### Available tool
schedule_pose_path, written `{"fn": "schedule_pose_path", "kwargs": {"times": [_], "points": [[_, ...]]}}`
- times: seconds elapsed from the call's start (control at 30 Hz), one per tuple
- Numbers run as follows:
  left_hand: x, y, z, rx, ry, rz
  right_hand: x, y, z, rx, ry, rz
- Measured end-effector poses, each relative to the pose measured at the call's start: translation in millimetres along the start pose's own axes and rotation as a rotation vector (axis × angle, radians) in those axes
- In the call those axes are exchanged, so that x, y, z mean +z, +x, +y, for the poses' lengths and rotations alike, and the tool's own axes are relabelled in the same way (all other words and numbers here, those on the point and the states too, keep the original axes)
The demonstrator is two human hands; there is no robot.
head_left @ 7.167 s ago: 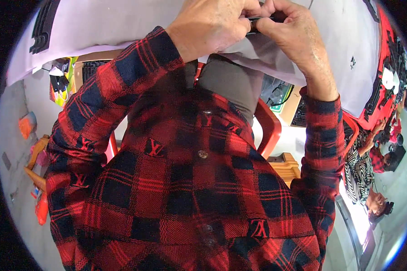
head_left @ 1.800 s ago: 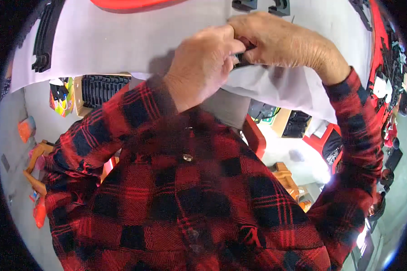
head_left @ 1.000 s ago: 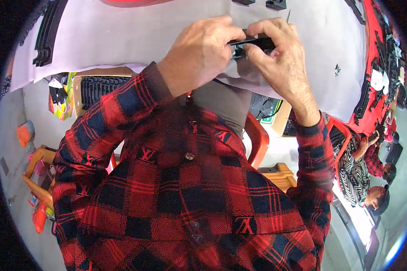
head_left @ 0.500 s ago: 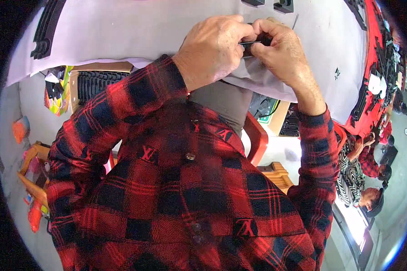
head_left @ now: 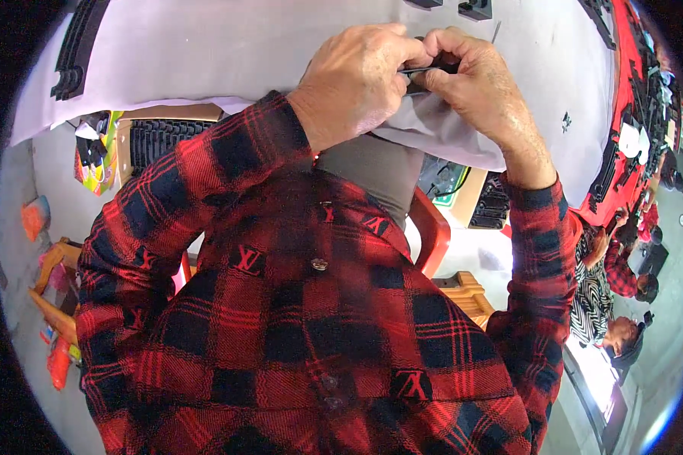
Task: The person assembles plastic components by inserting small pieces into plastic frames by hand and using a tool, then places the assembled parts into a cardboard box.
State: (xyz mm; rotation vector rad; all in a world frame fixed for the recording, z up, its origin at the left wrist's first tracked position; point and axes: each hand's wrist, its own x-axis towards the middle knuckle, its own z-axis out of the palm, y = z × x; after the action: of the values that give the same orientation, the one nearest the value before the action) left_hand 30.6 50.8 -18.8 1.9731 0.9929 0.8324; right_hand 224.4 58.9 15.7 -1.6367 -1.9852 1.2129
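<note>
My left hand and my right hand meet above the near part of a white-covered table. Between their fingertips they both grip a small black part, mostly hidden by the fingers; a thin dark edge of it shows. Fingers of both hands are closed, thumbs pressing in from the near side. Beyond my right hand a thin grey rod sticks out; I cannot tell whether the hand holds it. A few tiny dark pieces lie on the cloth to the right.
Black blocks stand at the table's far edge, and long black parts lie at the left. Under the table, a cardboard box holds several black parts. A red-covered table with many black parts stands right; people sit beyond.
My right forearm has shifted slightly to the right, and the right wrist has turned a little. Both hands keep their grip on the small black part.
</note>
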Motion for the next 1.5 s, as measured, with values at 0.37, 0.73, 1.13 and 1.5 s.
{"fn": "schedule_pose_path", "kwargs": {"times": [0.37,0.73,1.13,1.5], "points": [[5,0,-5,0.117,-0.023,0.046,-2,3,-3,-0.022,-0.181,-0.023],[-11,4,0,0.081,0.084,-0.115,-14,8,4,-0.014,-0.023,-0.192],[-56,-36,36,-0.036,-0.064,0.081,29,-76,-17,-0.163,0.356,0.588],[-40,-47,27,0.045,0.127,0.106,60,-62,-15,0.117,0.244,0.394]]}}
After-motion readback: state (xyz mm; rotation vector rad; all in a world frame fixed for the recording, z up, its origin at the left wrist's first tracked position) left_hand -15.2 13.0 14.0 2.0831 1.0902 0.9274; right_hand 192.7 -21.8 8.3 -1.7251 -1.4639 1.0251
